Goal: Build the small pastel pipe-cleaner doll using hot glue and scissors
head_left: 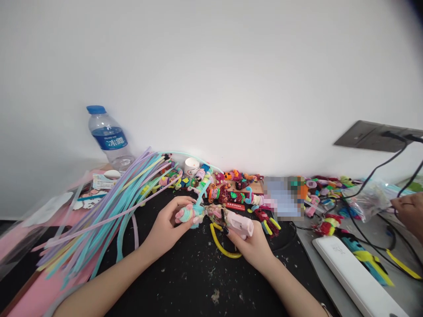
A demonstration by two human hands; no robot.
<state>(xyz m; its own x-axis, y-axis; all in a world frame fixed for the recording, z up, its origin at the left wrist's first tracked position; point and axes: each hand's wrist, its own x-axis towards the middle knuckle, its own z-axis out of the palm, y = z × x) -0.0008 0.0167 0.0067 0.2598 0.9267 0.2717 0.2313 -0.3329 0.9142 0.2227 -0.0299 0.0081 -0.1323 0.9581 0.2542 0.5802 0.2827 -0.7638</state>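
Observation:
In my left hand (pixel 172 226) is a small pastel pipe-cleaner figure (pixel 187 215), pink and light blue, pinched between thumb and fingers. A light blue stem (pixel 202 196) sticks up from it. My right hand (pixel 253 244) is wrapped round a pale pink hot glue gun (pixel 239 223), whose nozzle end is crusted with brownish residue. The nozzle points left and comes right up to the figure; whether the two touch I cannot tell. Below the glue gun a yellow pipe cleaner (pixel 220 248) curves over the black mat (pixel 185 281).
Long pastel pipe cleaners (pixel 109 224) lie heaped on the left, near a water bottle (pixel 110 138). Finished pipe-cleaner figures (pixel 231 193) and a paper cup (pixel 191 167) line the wall. At right are a white oblong device (pixel 353 273), black cables (pixel 370 176) and another person's hand (pixel 410 211).

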